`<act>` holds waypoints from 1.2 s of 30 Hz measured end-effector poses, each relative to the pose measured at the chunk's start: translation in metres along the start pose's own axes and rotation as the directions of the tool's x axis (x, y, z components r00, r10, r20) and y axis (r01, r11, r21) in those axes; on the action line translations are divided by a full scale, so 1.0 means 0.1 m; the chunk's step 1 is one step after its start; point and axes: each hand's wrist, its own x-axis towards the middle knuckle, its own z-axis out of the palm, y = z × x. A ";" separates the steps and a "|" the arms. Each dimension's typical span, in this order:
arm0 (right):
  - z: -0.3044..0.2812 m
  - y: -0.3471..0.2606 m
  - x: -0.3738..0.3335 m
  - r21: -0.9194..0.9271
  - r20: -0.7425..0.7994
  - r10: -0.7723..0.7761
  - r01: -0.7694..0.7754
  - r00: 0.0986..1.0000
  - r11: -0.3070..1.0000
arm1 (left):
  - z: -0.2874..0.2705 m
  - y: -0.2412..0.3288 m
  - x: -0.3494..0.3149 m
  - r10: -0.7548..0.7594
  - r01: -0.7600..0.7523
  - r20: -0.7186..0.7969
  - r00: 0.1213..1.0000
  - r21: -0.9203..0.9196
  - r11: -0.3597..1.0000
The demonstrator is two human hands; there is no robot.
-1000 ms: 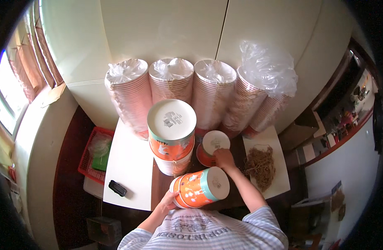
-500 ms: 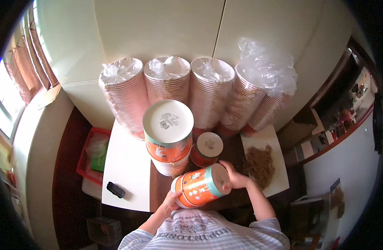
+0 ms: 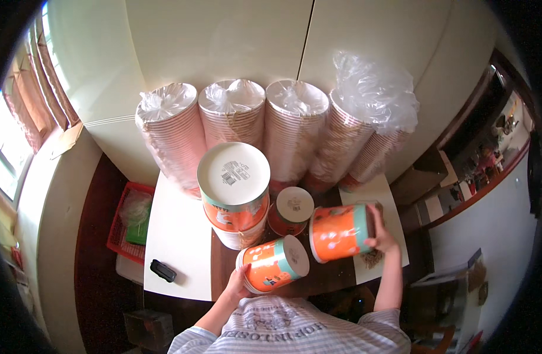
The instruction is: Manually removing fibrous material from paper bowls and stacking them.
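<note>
My left hand (image 3: 238,284) grips a short stack of orange and teal paper tubs (image 3: 270,265), lying tilted with a pale base facing right. A single orange and teal paper tub (image 3: 337,233) is apart from that stack, gripped at its base end by my right hand (image 3: 384,235), which is slightly blurred. Just beyond, a taller stack of upside-down tubs (image 3: 234,174) stands with its white base up. Beside it, a smaller upside-down tub (image 3: 294,204) rests on the table.
Several tall stacks of paper tubs (image 3: 232,124) in clear plastic line the back of the table (image 3: 179,236). Straw-like brown strands (image 3: 371,258) lie at the right, partly covered by the held tub. A black object (image 3: 163,271) sits front left; a red basket (image 3: 119,227) stands beyond the left edge.
My right hand has moved right and slightly away from me, taking one tub off the stack. The left hand keeps the rest, with another base now exposed.
</note>
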 end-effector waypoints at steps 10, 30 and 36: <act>0.36 0.62 0.86 -0.856 -0.289 0.078 -0.294 0.954 0.425 | 0.16 0.01 -0.09 -0.053 0.050 -0.035 0.998 -0.064 0.997; 1.48 0.50 0.26 -0.037 0.383 0.067 -0.058 0.921 0.998 | 0.27 0.00 -0.14 0.102 -0.101 -0.015 0.995 0.051 0.994; 1.49 0.44 0.06 -0.076 0.328 0.117 -0.097 0.937 0.992 | 0.30 0.00 -0.12 0.060 -0.061 0.005 0.998 0.039 0.997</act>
